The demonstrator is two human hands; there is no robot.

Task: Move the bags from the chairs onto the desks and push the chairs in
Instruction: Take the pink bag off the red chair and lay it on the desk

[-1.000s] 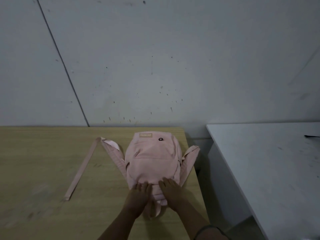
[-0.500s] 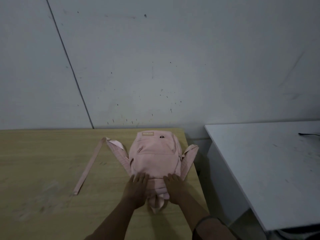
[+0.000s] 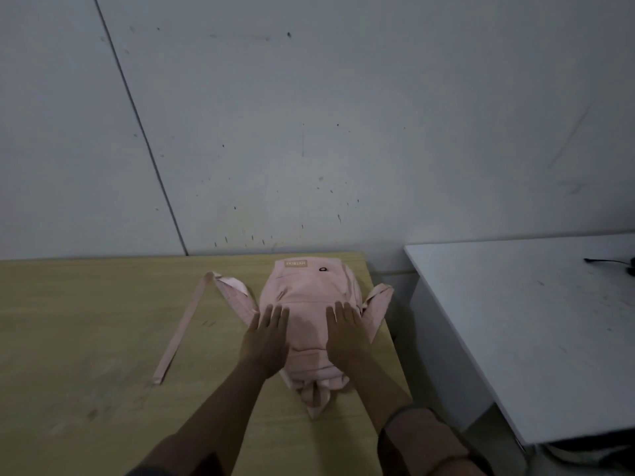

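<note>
Head view, left to right: a wooden counter (image 3: 86,321) runs along a grey wall (image 3: 309,115). A loose pink strap (image 3: 182,328) trails across its middle toward the near edge. By the counter's right edge lies a pink backpack (image 3: 311,290), flat, its label end at the far edge. The left hand (image 3: 266,338) rests on the backpack's left side, fingers straight and together, holding nothing. The right hand (image 3: 347,333) lies flat on its right side, likewise holding nothing. Across a gap stands a white counter (image 3: 532,321), with a dark cable (image 3: 604,261) at its far right.
</note>
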